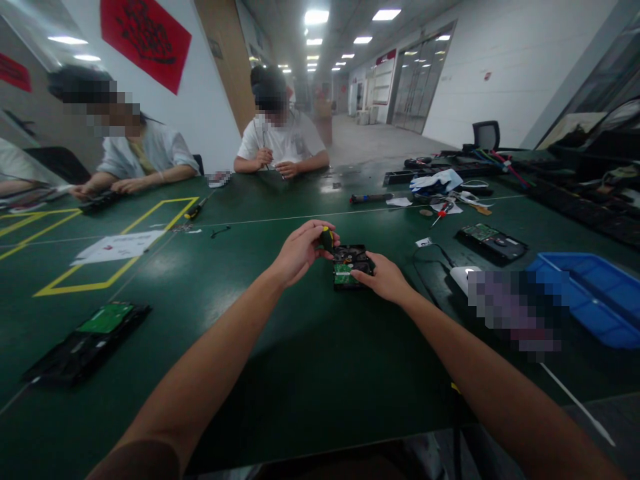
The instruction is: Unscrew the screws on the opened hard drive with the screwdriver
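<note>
A hard drive with a green circuit board on its near half lies on the green table in front of me. My left hand is closed around a screwdriver with a yellow and black handle. Its tip points down at the far left part of the drive; whether it touches a screw is too small to tell. My right hand grips the drive's right side, its thumb lying over the near edge of the board and its fingers behind the far side.
Other drives lie at left and right. At the right are a blue tray, a cable and a blurred-out object. Another screwdriver and papers lie ahead left. Two people sit across the table.
</note>
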Motion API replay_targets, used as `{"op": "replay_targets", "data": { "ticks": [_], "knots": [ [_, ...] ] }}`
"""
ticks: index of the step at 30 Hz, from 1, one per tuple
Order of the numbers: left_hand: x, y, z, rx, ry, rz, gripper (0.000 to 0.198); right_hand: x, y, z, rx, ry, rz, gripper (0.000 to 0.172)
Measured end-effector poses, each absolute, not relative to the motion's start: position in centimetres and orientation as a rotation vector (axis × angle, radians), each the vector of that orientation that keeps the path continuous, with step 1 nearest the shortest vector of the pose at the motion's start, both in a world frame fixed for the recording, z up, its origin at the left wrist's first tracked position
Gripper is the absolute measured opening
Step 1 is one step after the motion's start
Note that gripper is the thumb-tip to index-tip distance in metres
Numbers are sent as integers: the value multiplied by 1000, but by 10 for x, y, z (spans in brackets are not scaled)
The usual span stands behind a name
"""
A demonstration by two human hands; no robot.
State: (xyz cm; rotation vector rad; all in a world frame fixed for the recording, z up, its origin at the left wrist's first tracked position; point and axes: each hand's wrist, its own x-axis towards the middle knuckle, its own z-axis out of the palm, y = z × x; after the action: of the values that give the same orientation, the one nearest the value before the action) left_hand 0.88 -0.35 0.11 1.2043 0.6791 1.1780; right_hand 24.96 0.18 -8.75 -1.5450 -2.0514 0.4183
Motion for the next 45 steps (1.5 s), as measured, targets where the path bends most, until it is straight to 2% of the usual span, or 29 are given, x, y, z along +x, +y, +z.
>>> {"op": "replay_targets", "data": {
  "ticks": [15,27,37,45],
  "knots": [
    [4,-3,3,1323,759,1167,23,249,0,-86,-1519,-2052,418,53],
    [5,-2,4,1164,703,1159,15,250,0,-84,-1513,-2072,434,53],
    [6,-4,1,1269,681,1106,28,249,-1,-84,-1533,-2079,428,52],
    [2,-4,4,1295,689,1042,30,250,1,-85,-1506,-2106,419,51]
  ]
}}
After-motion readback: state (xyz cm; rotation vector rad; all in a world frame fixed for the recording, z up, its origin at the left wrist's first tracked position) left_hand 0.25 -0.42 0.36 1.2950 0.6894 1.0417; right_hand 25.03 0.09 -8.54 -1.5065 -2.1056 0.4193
